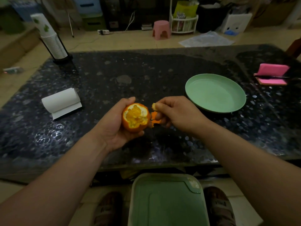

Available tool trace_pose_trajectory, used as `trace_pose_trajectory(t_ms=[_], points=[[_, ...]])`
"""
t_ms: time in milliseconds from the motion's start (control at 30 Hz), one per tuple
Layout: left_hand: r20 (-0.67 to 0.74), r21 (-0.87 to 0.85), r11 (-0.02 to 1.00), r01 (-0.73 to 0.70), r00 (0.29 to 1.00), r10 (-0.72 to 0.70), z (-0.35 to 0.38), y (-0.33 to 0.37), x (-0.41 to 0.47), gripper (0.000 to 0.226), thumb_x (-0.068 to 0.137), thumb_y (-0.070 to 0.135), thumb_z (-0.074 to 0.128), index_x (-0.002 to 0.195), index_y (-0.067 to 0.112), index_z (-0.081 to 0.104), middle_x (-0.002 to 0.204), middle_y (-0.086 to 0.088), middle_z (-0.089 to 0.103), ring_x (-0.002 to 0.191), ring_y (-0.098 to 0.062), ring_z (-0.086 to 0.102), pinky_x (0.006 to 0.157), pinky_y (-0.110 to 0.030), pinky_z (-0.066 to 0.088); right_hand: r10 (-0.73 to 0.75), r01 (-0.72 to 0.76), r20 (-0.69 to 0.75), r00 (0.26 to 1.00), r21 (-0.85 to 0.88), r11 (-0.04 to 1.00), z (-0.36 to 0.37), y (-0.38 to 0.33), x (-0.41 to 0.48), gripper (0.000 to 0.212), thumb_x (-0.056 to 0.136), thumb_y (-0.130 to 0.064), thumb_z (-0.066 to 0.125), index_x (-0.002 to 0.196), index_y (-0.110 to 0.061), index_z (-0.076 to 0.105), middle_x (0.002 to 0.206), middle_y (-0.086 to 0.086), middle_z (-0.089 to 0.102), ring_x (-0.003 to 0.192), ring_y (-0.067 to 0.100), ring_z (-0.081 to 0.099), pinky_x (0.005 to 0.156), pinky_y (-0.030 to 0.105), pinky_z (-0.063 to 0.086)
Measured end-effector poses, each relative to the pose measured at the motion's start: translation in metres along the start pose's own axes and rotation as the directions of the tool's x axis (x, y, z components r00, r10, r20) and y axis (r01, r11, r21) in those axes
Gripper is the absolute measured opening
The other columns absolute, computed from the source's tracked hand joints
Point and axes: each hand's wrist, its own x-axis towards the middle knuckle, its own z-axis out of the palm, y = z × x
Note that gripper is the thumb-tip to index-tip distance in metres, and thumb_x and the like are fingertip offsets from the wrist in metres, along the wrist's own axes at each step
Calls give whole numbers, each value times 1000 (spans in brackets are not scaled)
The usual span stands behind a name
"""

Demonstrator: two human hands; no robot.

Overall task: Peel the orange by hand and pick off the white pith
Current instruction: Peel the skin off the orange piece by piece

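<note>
My left hand (114, 128) cups an orange (136, 117) above the dark table, fingers wrapped around its left and underside. The top of the orange is bare, showing flesh ringed by white pith, while orange rind covers its lower half. My right hand (175, 115) is just right of the fruit, pinching a small torn piece of peel (154, 106) between thumb and fingertips. More orange peel pieces (155, 118) show under that hand's curled fingers, next to the fruit.
A pale green plate (215, 93) lies right of my hands. A white paper roll (61, 101) lies at left, a cup stack (50, 36) at the back left, a pink phone stand (272, 74) at far right. A green bin (166, 201) stands on the floor between my feet.
</note>
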Motion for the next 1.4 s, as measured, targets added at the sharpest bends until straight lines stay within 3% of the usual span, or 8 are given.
trace_pose_trajectory(t_ms=[133, 267, 333, 600, 867, 1033, 1267, 1400], points=[[-72, -41, 999, 2, 997, -5, 1, 0, 2, 64, 98, 50, 60, 145, 6, 59, 131, -24, 70, 91, -32, 74, 51, -31, 57, -42, 11, -70, 997, -399, 917, 9, 14, 8, 28, 105, -23, 64, 132, -22, 71, 99, -3, 77, 80, 8, 72, 71, 27, 55], [-106, -50, 999, -8, 994, 2, 1, 0, 4, 58, 98, 50, 62, 139, 9, 63, 116, -18, 76, 87, -31, 74, 51, -32, 57, -35, -2, -99, 994, -357, 934, 7, 6, 2, 9, 104, -30, 67, 105, -24, 73, 83, -3, 75, 66, 8, 74, 66, 34, 63], [-115, -51, 998, -21, 993, 15, 1, 1, 5, 47, 98, 49, 64, 128, 13, 68, 105, -15, 77, 81, -29, 75, 52, -32, 58, -44, 32, -41, 998, -258, 966, 5, -3, -6, 22, 104, -40, 65, 97, -22, 74, 82, -1, 78, 67, 11, 75, 65, 37, 64], [-75, 42, 996, -72, 994, 75, 9, -1, 3, 34, 99, 50, 63, 103, 17, 69, 82, -6, 73, 67, -19, 70, 52, -31, 58, -80, 91, 66, 995, -194, 977, 5, -12, -25, 22, 98, -48, 70, 103, -27, 71, 85, 1, 79, 75, 17, 77, 73, 48, 66], [-36, 108, 986, -124, 991, 129, 10, -1, -1, 33, 100, 49, 62, 105, 17, 70, 87, -6, 76, 71, -19, 73, 56, -33, 58, -127, 146, 83, 988, -290, 946, 2, -15, -32, 23, 101, -42, 67, 121, -30, 70, 87, -10, 77, 74, 5, 73, 71, 34, 64], [-64, 147, 963, -224, 970, 235, 20, -7, 0, 28, 102, 47, 60, 99, 19, 65, 78, -3, 72, 63, -15, 69, 50, -31, 54, -195, 178, -6, 981, -374, 910, 10, -17, -32, 12, 97, -38, 71, 107, -32, 69, 78, -9, 73, 66, 4, 68, 59, 29, 55], [-50, 90, 965, -247, 967, 252, 24, -5, -5, 36, 103, 49, 57, 102, 14, 66, 77, -8, 70, 63, -19, 68, 47, -29, 52, -189, 172, -51, 981, -241, 955, 6, -17, -35, 16, 99, -15, 64, 103, -28, 71, 73, -14, 71, 61, -1, 64, 52, 13, 43], [-52, 76, 969, -235, 970, 239, 22, 0, -5, 40, 102, 51, 56, 113, 14, 67, 81, -11, 70, 65, -21, 68, 47, -28, 51, -155, 159, 37, 987, -145, 977, 1, -19, -37, 19, 106, -26, 59, 121, -27, 70, 89, -8, 76, 75, 2, 71, 63, 24, 56]])
